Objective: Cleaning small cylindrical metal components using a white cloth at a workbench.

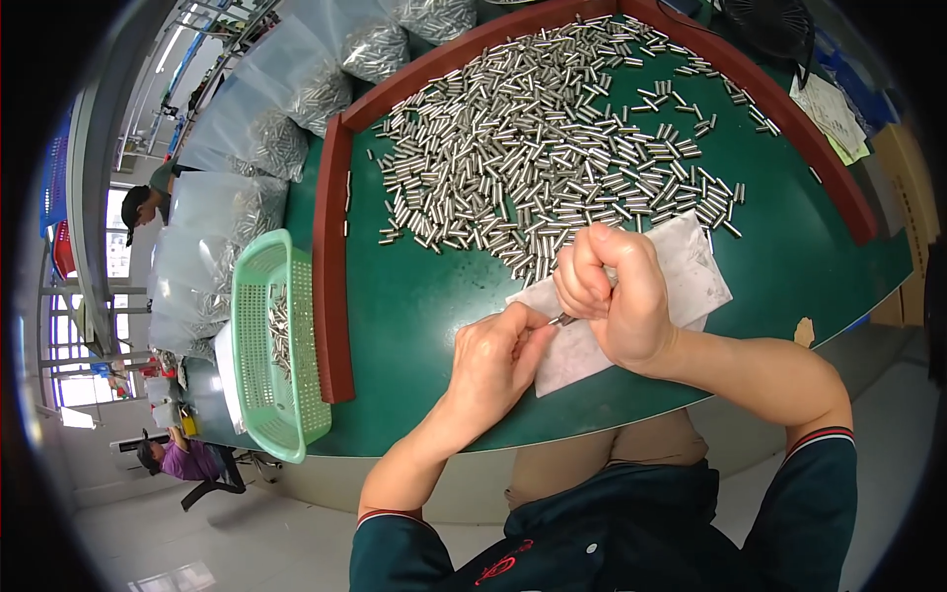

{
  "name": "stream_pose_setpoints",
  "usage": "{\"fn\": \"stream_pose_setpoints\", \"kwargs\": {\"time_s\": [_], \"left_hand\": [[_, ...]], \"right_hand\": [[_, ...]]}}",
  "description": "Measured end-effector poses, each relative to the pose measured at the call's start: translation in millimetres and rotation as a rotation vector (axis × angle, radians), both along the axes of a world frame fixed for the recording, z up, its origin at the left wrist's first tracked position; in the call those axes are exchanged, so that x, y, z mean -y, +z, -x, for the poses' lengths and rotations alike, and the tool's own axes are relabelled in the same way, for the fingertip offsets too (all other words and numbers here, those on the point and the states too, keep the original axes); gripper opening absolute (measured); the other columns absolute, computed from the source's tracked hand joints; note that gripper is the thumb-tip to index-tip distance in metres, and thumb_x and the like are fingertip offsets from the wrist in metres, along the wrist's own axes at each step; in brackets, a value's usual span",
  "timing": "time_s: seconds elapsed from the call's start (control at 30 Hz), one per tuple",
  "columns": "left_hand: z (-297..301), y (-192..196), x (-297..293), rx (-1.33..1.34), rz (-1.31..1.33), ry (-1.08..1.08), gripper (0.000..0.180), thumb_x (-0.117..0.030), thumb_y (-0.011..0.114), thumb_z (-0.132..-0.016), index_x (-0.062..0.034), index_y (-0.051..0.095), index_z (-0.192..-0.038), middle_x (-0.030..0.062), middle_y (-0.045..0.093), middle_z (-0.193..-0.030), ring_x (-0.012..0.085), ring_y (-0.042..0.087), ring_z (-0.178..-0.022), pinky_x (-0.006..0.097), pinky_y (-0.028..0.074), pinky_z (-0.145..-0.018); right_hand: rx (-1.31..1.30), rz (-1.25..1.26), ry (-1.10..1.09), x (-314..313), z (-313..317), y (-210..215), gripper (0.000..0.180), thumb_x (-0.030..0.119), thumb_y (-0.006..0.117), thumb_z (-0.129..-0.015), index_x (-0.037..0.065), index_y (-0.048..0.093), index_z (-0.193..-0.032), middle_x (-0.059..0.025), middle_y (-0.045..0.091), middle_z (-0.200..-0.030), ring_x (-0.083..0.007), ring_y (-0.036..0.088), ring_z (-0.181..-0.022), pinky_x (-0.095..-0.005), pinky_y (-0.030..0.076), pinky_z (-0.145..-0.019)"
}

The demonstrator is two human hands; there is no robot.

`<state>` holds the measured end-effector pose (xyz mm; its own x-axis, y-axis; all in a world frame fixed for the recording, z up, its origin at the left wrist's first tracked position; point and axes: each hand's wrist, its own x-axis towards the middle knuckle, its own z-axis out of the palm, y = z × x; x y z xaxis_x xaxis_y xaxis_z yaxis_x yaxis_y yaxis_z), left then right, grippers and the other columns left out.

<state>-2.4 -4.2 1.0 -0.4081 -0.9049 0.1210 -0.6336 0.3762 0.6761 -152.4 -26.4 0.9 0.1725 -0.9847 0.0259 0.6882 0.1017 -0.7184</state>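
Note:
Over a whitish cloth [577, 357], my two hands meet near the table's front edge. With thumb and fingers pinched together, my left hand [490, 360] grips a small metal pin [561, 320], of which only a short dark-and-shiny bit shows. Just right of it, my right hand [621, 296] is closed in a fist with its thumb side up. What lies inside that fist is mostly hidden by the fingers. Beyond both hands spreads a large heap of short shiny metal pins [533, 138], its near end almost touching the cloth.
A dark red raised border [333, 266] frames the green tabletop [414, 316]. Left of it stands a light green plastic basket [296, 419] with some pins inside. Clear bags of pins [276, 143] line the far left. Papers [829, 113] lie at right; two people are at left.

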Motion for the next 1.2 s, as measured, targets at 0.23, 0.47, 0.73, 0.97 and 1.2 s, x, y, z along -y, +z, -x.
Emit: {"fn": "stream_pose_setpoints", "kwargs": {"time_s": [0.23,0.47,0.73,0.97,1.2], "left_hand": [[0,0,-1,-0.001,-0.016,0.020,0.010,-0.004,0.063,-0.071,-0.0006,0.054,-0.072,0.0094,0.050,-0.051,0.0214,0.050,-0.043,0.031,0.038,-0.041],[-1,-2,-3,-0.001,0.000,0.030,0.010,-0.003,0.063,-0.071,-0.0009,0.054,-0.071,0.0092,0.050,-0.050,0.0218,0.050,-0.043,0.031,0.038,-0.041],[3,-3,-1,-0.005,0.032,0.014,0.009,-0.003,0.061,-0.072,-0.0014,0.053,-0.071,0.0108,0.051,-0.051,0.0250,0.052,-0.044,0.033,0.039,-0.042],[3,3,0,0.003,0.058,0.015,0.008,-0.003,0.061,-0.073,-0.0017,0.053,-0.071,0.0118,0.052,-0.052,0.0266,0.053,-0.045,0.034,0.040,-0.042],[-22,3,11,-0.888,-0.813,0.112,0.009,-0.013,0.053,-0.086,-0.0036,0.050,-0.086,0.0018,0.051,-0.074,0.0049,0.036,-0.053,0.019,0.031,-0.049]], "right_hand": [[-0.001,0.003,0.009,-1,0,3,0.037,0.023,0.033,-0.086,0.010,0.030,-0.052,-0.0002,0.029,-0.043,-0.0084,0.020,-0.040,-0.0235,0.020,-0.039],[-0.035,0.026,-0.006,-3,-4,-1,0.036,0.022,0.033,-0.086,0.009,0.030,-0.052,-0.0008,0.030,-0.044,-0.0086,0.021,-0.040,-0.0238,0.020,-0.039],[-0.141,0.095,-0.064,-9,-8,4,0.037,0.019,0.033,-0.085,0.008,0.029,-0.050,-0.0005,0.030,-0.046,-0.0091,0.025,-0.044,-0.0238,0.022,-0.043],[-0.195,0.171,-0.071,-7,-11,2,0.038,0.020,0.033,-0.085,0.008,0.029,-0.050,-0.0007,0.030,-0.046,-0.0092,0.025,-0.044,-0.0241,0.022,-0.043],[-0.098,0.077,-0.006,-7,-5,-2,0.037,0.021,0.033,-0.087,0.009,0.029,-0.052,-0.0008,0.029,-0.044,-0.0090,0.021,-0.042,-0.0243,0.021,-0.041]]}}
